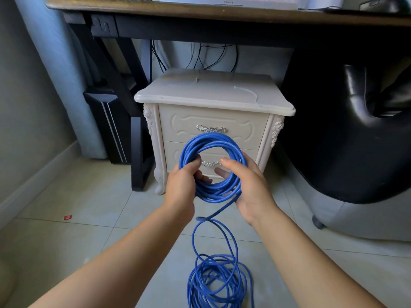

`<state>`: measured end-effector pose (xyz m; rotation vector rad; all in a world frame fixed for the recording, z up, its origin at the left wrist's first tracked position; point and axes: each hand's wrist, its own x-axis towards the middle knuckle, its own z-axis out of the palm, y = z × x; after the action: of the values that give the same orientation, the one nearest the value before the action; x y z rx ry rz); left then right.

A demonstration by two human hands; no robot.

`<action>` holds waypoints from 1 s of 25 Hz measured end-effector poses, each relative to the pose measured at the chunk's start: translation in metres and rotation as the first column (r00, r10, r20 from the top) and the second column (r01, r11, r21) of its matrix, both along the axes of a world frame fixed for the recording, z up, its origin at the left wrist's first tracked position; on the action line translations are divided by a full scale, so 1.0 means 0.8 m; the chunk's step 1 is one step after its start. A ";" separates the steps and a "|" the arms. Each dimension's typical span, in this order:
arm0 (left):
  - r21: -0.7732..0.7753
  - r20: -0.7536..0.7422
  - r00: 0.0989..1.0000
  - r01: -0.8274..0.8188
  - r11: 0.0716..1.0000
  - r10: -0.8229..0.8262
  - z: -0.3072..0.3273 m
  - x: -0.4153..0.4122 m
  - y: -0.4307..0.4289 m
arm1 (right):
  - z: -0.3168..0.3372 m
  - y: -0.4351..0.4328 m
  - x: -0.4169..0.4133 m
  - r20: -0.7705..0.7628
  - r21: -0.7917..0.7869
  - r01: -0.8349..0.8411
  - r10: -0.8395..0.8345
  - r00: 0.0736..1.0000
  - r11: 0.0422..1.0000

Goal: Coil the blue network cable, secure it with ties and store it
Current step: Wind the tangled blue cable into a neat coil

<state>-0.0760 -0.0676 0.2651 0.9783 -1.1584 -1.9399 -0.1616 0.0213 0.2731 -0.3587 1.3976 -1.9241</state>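
I hold a round coil of blue network cable [211, 143] upright in front of a cream nightstand. My left hand [181, 185] grips the coil's lower left side, fingers curled through the ring. My right hand [246, 185] holds the lower right side, thumb across the strands. From the coil's bottom one strand drops to a loose tangle of blue cable [219, 283] on the floor between my forearms. Two pale cable ties [246, 91] lie on the nightstand's top, hard to see against it.
The nightstand [213, 121] has two shut drawers with silver handles and stands under a dark desk [155, 12]. A black computer tower [109, 123] is at the left, a black padded chair [355, 130] at the right. The floor is pale tile.
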 end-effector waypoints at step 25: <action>-0.645 0.419 0.907 0.332 0.688 -0.044 0.006 0.016 -0.003 | 0.021 0.020 0.004 -0.628 0.359 -0.069 0.295 0.720 0.931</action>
<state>-0.0635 -0.0701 0.2702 0.8142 -2.1003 -1.2418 -0.1585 0.0374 0.2897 -1.0839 2.0053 -1.4061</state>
